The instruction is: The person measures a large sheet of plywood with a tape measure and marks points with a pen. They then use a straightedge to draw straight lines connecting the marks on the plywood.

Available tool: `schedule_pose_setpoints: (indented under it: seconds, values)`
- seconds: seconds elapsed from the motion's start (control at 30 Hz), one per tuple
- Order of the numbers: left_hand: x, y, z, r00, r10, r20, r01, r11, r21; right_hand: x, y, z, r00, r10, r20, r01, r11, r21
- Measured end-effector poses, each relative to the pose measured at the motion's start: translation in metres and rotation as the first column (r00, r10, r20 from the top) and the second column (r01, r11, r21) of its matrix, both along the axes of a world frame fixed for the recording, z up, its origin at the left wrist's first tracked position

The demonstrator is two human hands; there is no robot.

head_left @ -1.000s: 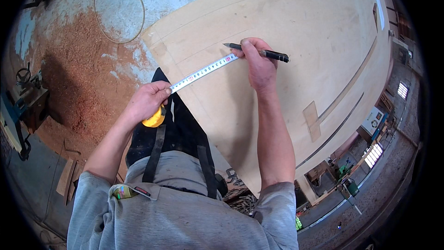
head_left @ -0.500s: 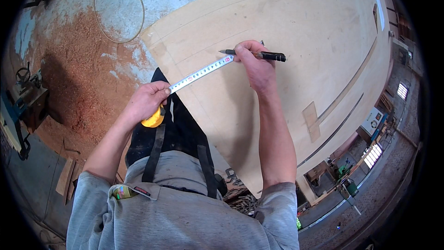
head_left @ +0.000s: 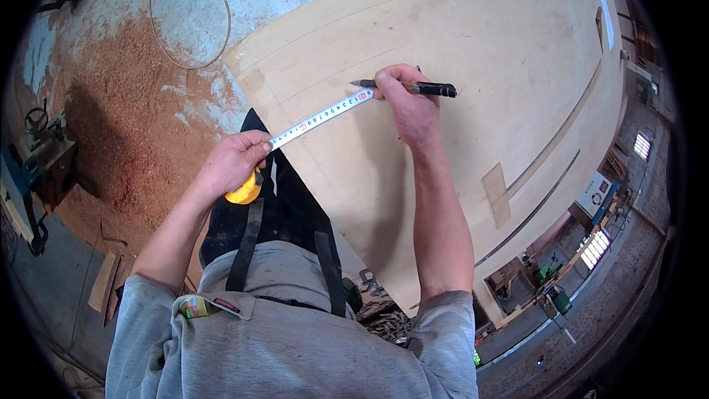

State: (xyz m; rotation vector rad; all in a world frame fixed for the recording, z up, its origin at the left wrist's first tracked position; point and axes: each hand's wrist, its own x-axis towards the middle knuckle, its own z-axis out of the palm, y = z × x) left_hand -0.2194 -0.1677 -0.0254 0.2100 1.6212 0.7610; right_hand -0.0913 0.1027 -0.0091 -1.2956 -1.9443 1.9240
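Observation:
A yellow tape measure [head_left: 246, 189] hangs below my left hand [head_left: 235, 161], whose thumb and fingers pinch its blade near the case. From there the white blade [head_left: 323, 116] runs up and to the right, over the near edge of a large pale wooden board [head_left: 332, 44]. My right hand [head_left: 410, 107] is closed on the blade's far part and also grips a black pen [head_left: 437, 89]. The pen's tip points left, just above the blade. Thin drawn lines cross the board. The fingers of my right hand are partly hidden behind its back and thumb.
Reddish sawdust [head_left: 122, 118] covers the floor at the left, beside a machine with a handwheel [head_left: 37, 120]. A looped hose [head_left: 227, 18] lies beyond. Wooden strips [head_left: 550, 140] and a small wood piece [head_left: 496, 196] rest on the board. Scrap wood [head_left: 384, 318] is piled below.

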Motion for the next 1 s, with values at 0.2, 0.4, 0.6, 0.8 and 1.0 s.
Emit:
schedule_pose_setpoints:
  seconds: [0.2,0.4,0.6,0.8,1.0]
  values:
    - [0.001,-0.004,-0.006,1.000,0.016,0.010,-0.016,1.000,0.009,-0.001,0.001,0.003,0.990,0.113,0.086,-0.113,0.994,-0.011]
    - [0.001,-0.004,-0.008,1.000,0.003,0.002,-0.003,1.000,0.006,0.003,0.000,-0.003,0.960,0.255,0.111,-0.267,0.958,0.105]
    - [0.001,-0.005,-0.009,1.000,0.008,-0.001,-0.008,1.000,0.010,0.003,0.000,-0.004,0.944,0.322,0.075,-0.330,0.920,0.209]
    - [0.001,-0.005,-0.009,1.000,0.005,-0.027,-0.004,1.000,0.024,0.003,-0.002,-0.005,0.934,0.353,0.060,-0.357,0.903,0.240]
    - [0.001,-0.005,-0.011,1.000,0.005,-0.006,-0.004,1.000,0.019,0.000,-0.003,-0.003,0.927,0.368,0.076,-0.375,0.894,0.244]
